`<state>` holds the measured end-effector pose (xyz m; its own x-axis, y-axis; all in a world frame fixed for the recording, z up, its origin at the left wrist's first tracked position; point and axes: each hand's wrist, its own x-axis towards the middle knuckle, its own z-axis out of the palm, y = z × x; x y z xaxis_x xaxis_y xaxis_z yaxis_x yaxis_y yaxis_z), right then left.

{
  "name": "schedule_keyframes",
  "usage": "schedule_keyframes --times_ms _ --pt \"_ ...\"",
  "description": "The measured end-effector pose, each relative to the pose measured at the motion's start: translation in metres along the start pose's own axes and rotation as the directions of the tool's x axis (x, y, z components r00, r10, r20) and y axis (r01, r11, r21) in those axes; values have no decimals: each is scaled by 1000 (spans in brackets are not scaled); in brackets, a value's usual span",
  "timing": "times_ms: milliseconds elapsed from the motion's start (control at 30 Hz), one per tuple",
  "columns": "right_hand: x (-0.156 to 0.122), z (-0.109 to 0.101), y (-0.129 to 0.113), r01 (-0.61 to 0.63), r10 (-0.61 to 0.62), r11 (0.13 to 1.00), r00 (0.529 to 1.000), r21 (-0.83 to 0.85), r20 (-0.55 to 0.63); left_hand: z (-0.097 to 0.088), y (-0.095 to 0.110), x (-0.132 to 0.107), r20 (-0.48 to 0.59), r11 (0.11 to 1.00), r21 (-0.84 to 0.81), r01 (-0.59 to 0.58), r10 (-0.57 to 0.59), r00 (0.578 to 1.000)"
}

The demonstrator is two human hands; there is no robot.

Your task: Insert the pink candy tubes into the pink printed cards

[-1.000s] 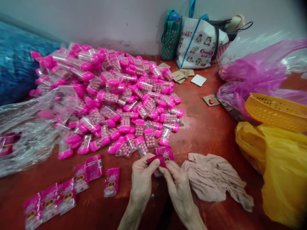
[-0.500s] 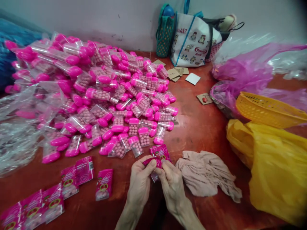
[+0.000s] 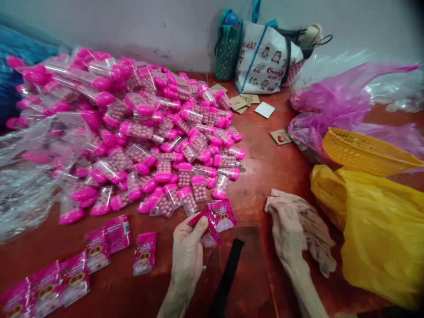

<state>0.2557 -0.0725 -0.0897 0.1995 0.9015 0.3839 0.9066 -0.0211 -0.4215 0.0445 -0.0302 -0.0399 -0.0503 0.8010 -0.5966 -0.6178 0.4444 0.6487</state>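
My left hand [image 3: 187, 247] grips a pink candy packet [image 3: 210, 236] between thumb and fingers, with the packet's clear lower end turned to the right. Just behind it, another pink packet [image 3: 225, 215] lies flat on the red-brown surface. Over to the right, my right hand [image 3: 289, 232] has hold of a crumpled beige cloth [image 3: 316, 234]. Part of the cloth bunches over and around its fingers, so the fingertips are hidden. Several more pink packets [image 3: 145, 253] are laid out at the left, some overlapping in a row.
A big heap of clear candy bottles with pink caps [image 3: 142, 130] fills the left and middle. At the right stand a yellow plastic bag [image 3: 380, 234], a yellow basket [image 3: 371, 152] and a purple bag [image 3: 341, 92]. A white tote bag [image 3: 261, 57] leans against the wall.
My right hand has let go of the packet and moved right to the beige cloth, bunching it. My left hand keeps the packet, now tilted to show its front.
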Motion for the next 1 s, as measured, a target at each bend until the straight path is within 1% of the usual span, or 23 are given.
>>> schedule_keyframes --times_ms 67,100,133,167,200,233,267,300,367,400,467,567,633,733,833,933,1000 --pt "13 -5 -13 -70 71 998 995 7 -68 -2 -4 0 -7 999 20 -40 41 999" --pt "15 -7 -25 -120 125 990 989 73 -80 -3 -6 0 -14 997 33 -75 76 997" --pt "16 -9 -40 -164 172 969 985 186 -27 -4 -8 1 -19 992 46 -117 118 993" --pt "15 -9 -57 -207 192 917 978 342 79 -5 -9 1 -20 985 62 -160 162 987" --pt "13 -9 -75 -271 179 821 958 502 223 -6 -11 2 -15 977 78 -197 198 980" --pt "11 -7 -91 -355 165 722 922 594 351 -7 -12 2 0 971 95 -219 220 975" --pt "10 -3 -105 -443 179 653 879 614 443 -8 -12 3 20 967 112 -228 228 974" --pt "9 1 -117 -497 200 607 851 620 486 -8 -11 3 40 966 123 -226 222 974" --pt "9 10 -130 -543 251 551 832 634 494 -8 -9 2 70 976 108 -190 183 981" --pt "9 14 -132 -536 266 547 839 643 474 -7 -7 2 80 983 87 -164 157 984" --pt "9 19 -133 -479 258 579 875 660 409 -7 -4 3 88 994 40 -104 100 991" --pt "7 22 -131 -332 173 658 940 676 293 -7 -1 4 81 1000 -14 -21 22 996" --pt "4 22 -132 -248 118 692 965 677 234 -7 0 5 64 999 -46 23 -20 998" --pt "2 20 -135 -153 56 754 984 638 169 -6 3 5 42 996 -72 60 -57 997" --pt "4 19 -137 -77 -8 821 989 566 146 -6 7 6 65 996 -69 64 -60 996" --pt "7 15 -139 -51 -36 848 988 528 153 -8 11 7 66 996 -68 65 -61 996" --pt "8 12 -140 -71 -25 840 985 539 169 -10 13 7 46 994 -69 82 -79 996"
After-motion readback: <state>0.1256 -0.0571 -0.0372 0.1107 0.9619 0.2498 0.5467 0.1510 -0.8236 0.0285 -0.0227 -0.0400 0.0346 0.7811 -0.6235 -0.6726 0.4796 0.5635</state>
